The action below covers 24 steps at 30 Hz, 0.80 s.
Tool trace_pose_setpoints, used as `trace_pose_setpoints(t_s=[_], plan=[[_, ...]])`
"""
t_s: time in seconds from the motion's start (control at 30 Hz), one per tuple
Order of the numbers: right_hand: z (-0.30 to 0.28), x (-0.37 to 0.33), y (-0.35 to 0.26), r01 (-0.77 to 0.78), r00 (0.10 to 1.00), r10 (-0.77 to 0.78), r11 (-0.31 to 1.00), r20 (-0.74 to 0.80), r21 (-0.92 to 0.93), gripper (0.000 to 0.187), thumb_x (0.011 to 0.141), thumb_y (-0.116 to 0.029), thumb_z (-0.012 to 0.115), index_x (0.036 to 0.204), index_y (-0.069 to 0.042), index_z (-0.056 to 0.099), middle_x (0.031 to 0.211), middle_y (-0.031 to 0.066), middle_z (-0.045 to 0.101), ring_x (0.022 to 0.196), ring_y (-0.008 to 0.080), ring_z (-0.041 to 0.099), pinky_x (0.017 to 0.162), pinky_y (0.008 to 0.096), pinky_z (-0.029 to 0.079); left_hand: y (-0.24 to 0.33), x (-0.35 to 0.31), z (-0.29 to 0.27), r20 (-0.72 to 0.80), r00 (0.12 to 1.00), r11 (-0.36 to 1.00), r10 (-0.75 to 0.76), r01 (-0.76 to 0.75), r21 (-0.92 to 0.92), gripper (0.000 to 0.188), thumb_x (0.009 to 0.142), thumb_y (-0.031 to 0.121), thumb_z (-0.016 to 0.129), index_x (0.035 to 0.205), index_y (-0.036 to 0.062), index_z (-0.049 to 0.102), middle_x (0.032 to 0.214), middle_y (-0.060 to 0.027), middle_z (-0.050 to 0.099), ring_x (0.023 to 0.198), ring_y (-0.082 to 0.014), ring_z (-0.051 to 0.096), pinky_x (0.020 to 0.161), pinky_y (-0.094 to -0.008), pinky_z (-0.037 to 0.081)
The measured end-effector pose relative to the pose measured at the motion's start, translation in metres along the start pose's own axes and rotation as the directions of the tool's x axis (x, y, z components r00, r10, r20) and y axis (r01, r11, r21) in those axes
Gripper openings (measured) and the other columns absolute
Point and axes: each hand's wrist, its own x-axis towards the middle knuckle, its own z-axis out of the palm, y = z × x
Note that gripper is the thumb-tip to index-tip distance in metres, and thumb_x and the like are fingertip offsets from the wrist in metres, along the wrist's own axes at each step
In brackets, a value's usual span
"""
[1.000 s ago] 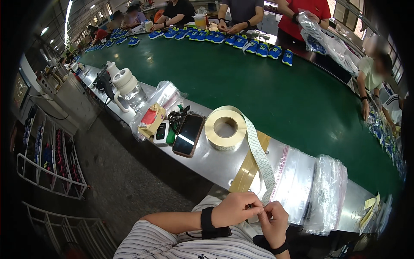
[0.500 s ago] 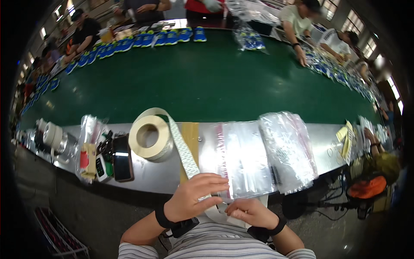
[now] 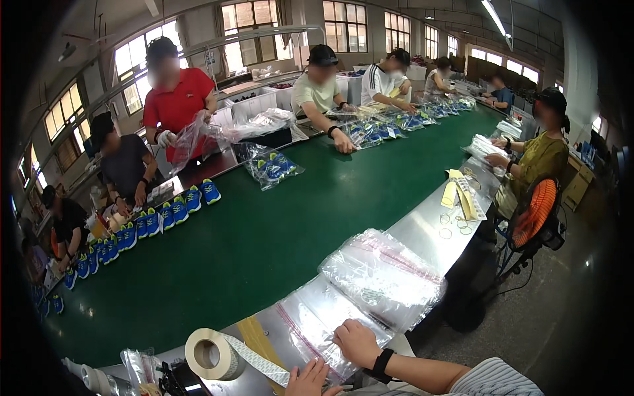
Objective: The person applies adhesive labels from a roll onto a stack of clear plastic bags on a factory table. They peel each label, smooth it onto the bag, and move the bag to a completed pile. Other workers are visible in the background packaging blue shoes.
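My left hand (image 3: 308, 379) lies at the lower edge, its fingers stretched out at the near end of a pink-edged clear plastic bag (image 3: 307, 310). Beside it ends a strip of white printed labels (image 3: 257, 360), which runs from a label roll (image 3: 210, 354) standing on the metal ledge. My right hand (image 3: 357, 343) rests on the same bag, its fingers curled down; what is under the fingertips is hidden. Beyond it lies a stack of clear plastic bags (image 3: 386, 277), partly over the green belt.
Across the green belt (image 3: 284, 231), blue shoes (image 3: 142, 228) stand in a row, and bagged shoes (image 3: 380, 132) lie further right. Several people work around it. Yellow paper strips (image 3: 465, 198) and rubber bands lie on the ledge; an orange fan (image 3: 533, 211) stands at the right.
My view has swung up and to the right, so the hands now sit at the lower edge. My right hand has moved onto the bag; my left hand now lies at its near end.
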Motion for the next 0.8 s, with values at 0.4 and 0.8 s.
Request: trace_pose_setpoints(t_s=[0.4, 0.8], plan=[[-0.002, 0.000, 0.031, -0.224, 0.943, 0.138, 0.936, 0.303, 0.271, 0.020, 0.085, -0.024, 0.055, 0.092, -0.007, 0.062, 0.088, 0.0159, 0.063, 0.085, 0.0351, 0.061, 0.072, 0.0414, 0.049, -0.017, 0.093, -0.039, 0.340, 0.937, 0.189, 0.083, 0.321, -0.928, 0.059, 0.096, 0.045, 0.043, 0.127, -0.0042, 0.050, 0.130, -0.0202, 0.052, 0.125, -0.0302, 0.046, 0.106, -0.0500, 0.031], [-0.059, 0.023, 0.044, -0.151, 0.985, 0.162, 0.671, 0.055, 0.726, 0.020, 0.091, -0.018, 0.056, 0.097, 0.001, 0.057, 0.094, 0.0115, 0.061, 0.081, 0.0196, 0.059, 0.074, 0.0301, 0.048, -0.024, 0.149, 0.029, 0.401, 0.900, -0.100, -0.173, 0.389, -0.916, 0.033, 0.098, 0.008, 0.034, 0.128, -0.0047, 0.038, 0.116, -0.0211, 0.056, 0.106, -0.0329, 0.059, 0.078, -0.0404, 0.056]])
